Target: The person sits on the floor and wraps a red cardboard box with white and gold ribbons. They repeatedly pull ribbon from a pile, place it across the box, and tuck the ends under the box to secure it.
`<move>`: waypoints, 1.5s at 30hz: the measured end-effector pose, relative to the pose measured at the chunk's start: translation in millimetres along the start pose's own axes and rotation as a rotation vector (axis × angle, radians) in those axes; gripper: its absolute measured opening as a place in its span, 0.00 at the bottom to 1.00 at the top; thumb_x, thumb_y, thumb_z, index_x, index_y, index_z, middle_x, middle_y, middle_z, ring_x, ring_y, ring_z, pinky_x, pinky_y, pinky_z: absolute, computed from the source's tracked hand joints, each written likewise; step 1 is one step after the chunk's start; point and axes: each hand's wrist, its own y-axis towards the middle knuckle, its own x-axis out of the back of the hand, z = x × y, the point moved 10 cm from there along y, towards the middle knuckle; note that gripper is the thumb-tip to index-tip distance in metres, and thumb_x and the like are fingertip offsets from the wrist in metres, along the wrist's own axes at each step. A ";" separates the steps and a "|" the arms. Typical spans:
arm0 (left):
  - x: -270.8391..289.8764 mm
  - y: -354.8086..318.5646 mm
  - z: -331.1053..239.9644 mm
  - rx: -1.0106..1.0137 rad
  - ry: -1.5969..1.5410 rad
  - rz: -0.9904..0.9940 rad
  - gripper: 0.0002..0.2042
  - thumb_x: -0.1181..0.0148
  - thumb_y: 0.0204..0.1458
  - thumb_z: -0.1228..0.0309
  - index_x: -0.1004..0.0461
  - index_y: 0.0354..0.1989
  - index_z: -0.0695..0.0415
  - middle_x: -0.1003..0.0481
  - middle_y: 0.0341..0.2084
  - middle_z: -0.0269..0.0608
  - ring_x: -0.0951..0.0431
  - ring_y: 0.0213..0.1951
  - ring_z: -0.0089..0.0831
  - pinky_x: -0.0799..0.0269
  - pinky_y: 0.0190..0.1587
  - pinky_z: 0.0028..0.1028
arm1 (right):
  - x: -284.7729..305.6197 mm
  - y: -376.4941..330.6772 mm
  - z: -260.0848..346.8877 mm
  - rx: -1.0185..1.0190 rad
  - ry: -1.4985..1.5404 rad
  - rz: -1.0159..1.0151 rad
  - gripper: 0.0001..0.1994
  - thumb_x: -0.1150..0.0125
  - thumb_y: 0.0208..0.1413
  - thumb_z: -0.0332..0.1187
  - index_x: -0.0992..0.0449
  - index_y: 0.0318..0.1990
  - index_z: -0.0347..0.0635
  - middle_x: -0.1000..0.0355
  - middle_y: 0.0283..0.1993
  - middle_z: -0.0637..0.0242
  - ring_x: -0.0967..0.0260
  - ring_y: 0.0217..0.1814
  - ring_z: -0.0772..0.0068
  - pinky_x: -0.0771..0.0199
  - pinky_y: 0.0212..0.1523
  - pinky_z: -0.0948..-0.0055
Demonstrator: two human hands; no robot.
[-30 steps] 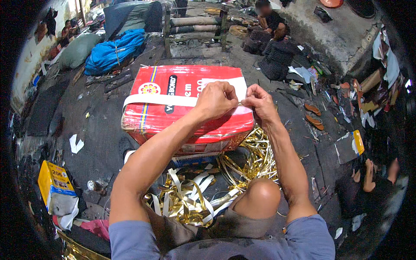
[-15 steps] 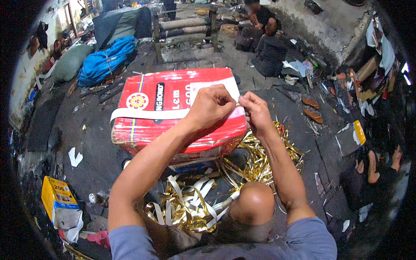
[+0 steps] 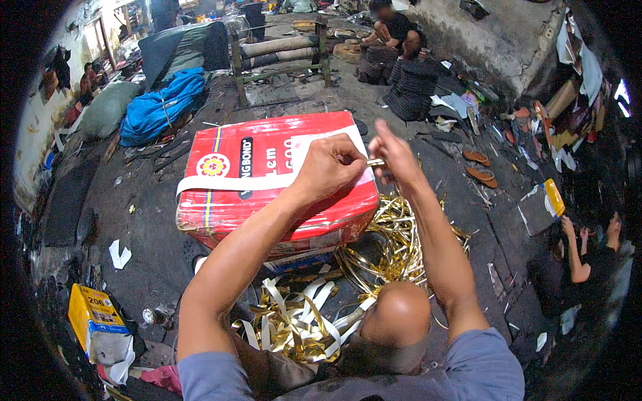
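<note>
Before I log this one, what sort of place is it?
Probably a cluttered workshop: gold strips lie heaped by a red box, dark stacks stand near a squatting co-worker, and scraps litter the floor.

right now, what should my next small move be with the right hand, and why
I'd probably close the right hand lightly on the narrow shiny strip: its fingers look spread beside the jutting end, while the left hand appears to pinch the strip above the red box.
</note>
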 end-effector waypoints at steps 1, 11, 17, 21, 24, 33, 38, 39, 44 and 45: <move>-4.9 2.1 -2.2 -0.013 0.007 0.004 0.05 0.35 0.53 0.76 0.19 0.28 0.66 0.21 0.27 0.43 0.21 0.30 0.25 0.26 0.34 0.29 | 6.2 8.6 25.0 0.153 -0.319 -0.117 0.29 0.50 0.69 0.60 0.21 0.34 0.40 0.24 0.26 0.60 0.28 0.22 0.67 0.30 0.21 0.64; -0.6 0.5 7.4 -0.007 0.046 -0.015 0.04 0.32 0.49 0.76 0.17 0.29 0.64 0.18 0.27 0.42 0.19 0.29 0.26 0.24 0.35 0.28 | -6.8 32.3 -30.4 0.256 -0.341 -0.186 0.18 0.46 0.71 0.38 0.21 0.34 0.30 0.22 0.28 0.65 0.30 0.33 0.80 0.28 0.35 0.65; -1.4 0.9 18.8 0.045 0.033 0.003 0.04 0.31 0.51 0.74 0.15 0.31 0.62 0.17 0.28 0.39 0.19 0.30 0.24 0.23 0.36 0.27 | -16.7 35.7 -96.7 0.271 -0.133 -0.229 0.17 0.45 0.65 0.38 0.19 0.37 0.29 0.21 0.37 0.38 0.19 0.41 0.44 0.27 0.42 0.51; -2.5 1.6 17.8 0.036 0.074 0.035 0.01 0.33 0.52 0.82 0.19 0.29 0.64 0.21 0.29 0.35 0.22 0.30 0.18 0.24 0.32 0.22 | -28.6 41.9 -140.5 0.251 -0.134 -0.215 0.17 0.46 0.66 0.37 0.20 0.37 0.29 0.22 0.35 0.38 0.20 0.40 0.44 0.27 0.41 0.52; -6.3 6.0 11.9 0.026 0.097 0.039 0.01 0.32 0.52 0.79 0.17 0.30 0.63 0.19 0.28 0.36 0.21 0.30 0.19 0.24 0.33 0.23 | -24.4 45.2 -191.7 0.260 -0.207 -0.265 0.16 0.46 0.65 0.36 0.20 0.36 0.29 0.22 0.34 0.40 0.21 0.38 0.45 0.28 0.40 0.53; -6.4 6.0 24.3 0.110 -0.012 0.025 0.03 0.30 0.51 0.75 0.14 0.31 0.61 0.17 0.28 0.36 0.19 0.31 0.21 0.24 0.36 0.24 | -31.1 29.4 -329.6 0.210 -0.132 -0.318 0.19 0.44 0.63 0.43 0.20 0.35 0.32 0.25 0.33 0.43 0.26 0.37 0.40 0.33 0.40 0.47; -4.0 5.2 25.4 0.120 0.003 0.021 0.03 0.30 0.51 0.75 0.14 0.31 0.61 0.17 0.28 0.37 0.19 0.31 0.21 0.24 0.36 0.24 | -35.2 36.7 -416.7 -0.071 -0.330 -0.181 0.18 0.45 0.62 0.41 0.19 0.32 0.32 0.23 0.39 0.41 0.23 0.43 0.39 0.29 0.41 0.44; -1.7 3.3 26.7 0.137 0.003 0.018 0.03 0.30 0.51 0.75 0.15 0.31 0.61 0.17 0.28 0.37 0.19 0.31 0.21 0.24 0.36 0.24 | -39.0 35.5 -429.9 -0.116 -0.397 -0.137 0.18 0.44 0.62 0.41 0.19 0.32 0.33 0.22 0.39 0.41 0.23 0.43 0.40 0.29 0.42 0.44; 1.7 1.2 21.0 0.106 0.003 0.011 0.05 0.32 0.53 0.81 0.21 0.26 0.64 0.21 0.28 0.36 0.21 0.30 0.20 0.24 0.30 0.23 | -46.6 29.2 -459.1 -0.167 -0.636 -0.111 0.17 0.43 0.63 0.42 0.19 0.34 0.36 0.22 0.40 0.45 0.22 0.44 0.43 0.28 0.46 0.45; -11.8 9.3 22.1 0.133 -0.018 0.046 0.03 0.31 0.52 0.80 0.19 0.28 0.63 0.20 0.29 0.36 0.21 0.31 0.20 0.24 0.32 0.23 | -26.0 26.3 -466.5 -0.187 -0.671 -0.155 0.16 0.43 0.63 0.42 0.18 0.34 0.37 0.22 0.40 0.46 0.22 0.44 0.44 0.28 0.46 0.46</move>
